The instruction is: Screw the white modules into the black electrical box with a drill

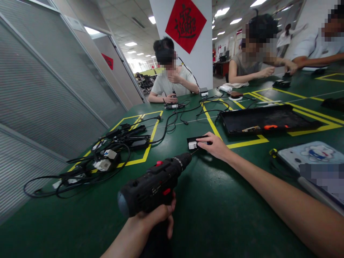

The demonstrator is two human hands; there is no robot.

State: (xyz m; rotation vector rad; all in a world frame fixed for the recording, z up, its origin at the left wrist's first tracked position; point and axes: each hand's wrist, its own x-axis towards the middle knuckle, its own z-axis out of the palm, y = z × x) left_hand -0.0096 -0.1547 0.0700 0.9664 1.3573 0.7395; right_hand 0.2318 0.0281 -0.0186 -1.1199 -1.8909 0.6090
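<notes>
My left hand is wrapped round the handle of a black cordless drill with red buttons. Its thin bit points forward and right, the tip close to the near edge of a small black box. A white part or label shows on that box's left side. The fingers and thumb of my right hand grip the box from the right against the table, covering much of it. Whether the bit touches the box I cannot tell.
Tangled black cables and adapters lie to the left. At the right are a black tray with orange items and a light blue case. Yellow tape marks the green table. Several people sit across and at the far right.
</notes>
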